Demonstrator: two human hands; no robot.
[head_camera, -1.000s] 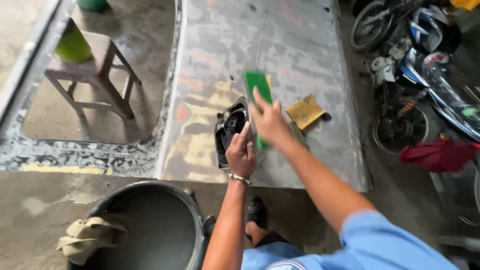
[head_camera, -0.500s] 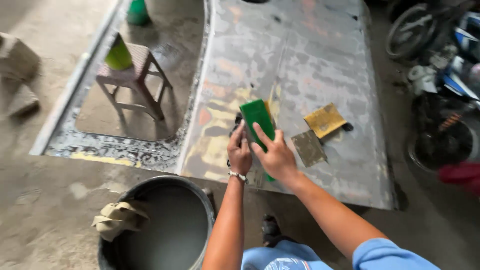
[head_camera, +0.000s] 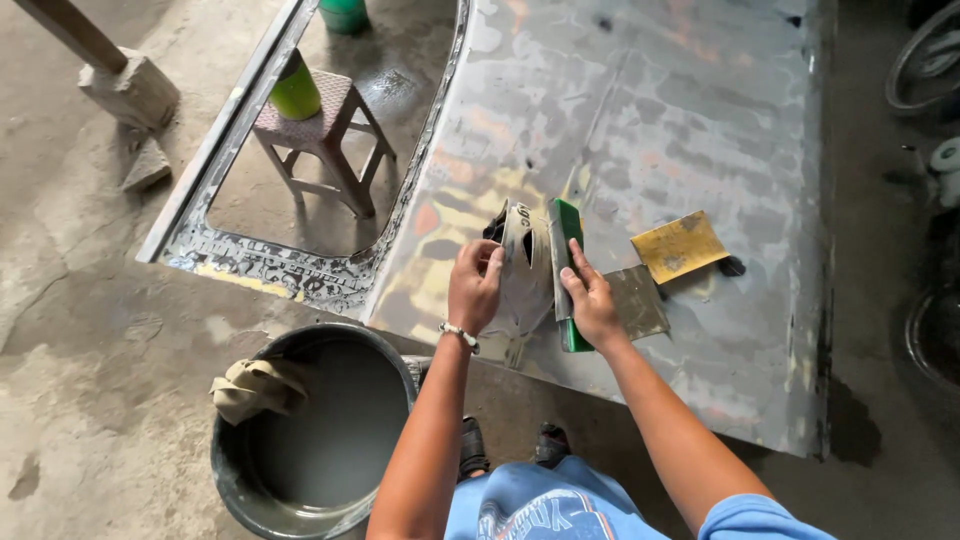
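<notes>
Left hand (head_camera: 474, 285) gripping worn grey sheet (head_camera: 524, 262), right hand (head_camera: 592, 298) clasping flat green block (head_camera: 568, 262)

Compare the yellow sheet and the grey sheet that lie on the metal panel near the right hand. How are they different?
The yellow sheet is bright mustard with a small dark spot; the grey sheet is dull and nearly matches the metal panel. The yellow sheet lies free, farther from the right hand; the grey sheet lies right beside that hand and is partly hidden by it. Both are flat, roughly square, and their corners meet or overlap.
</notes>
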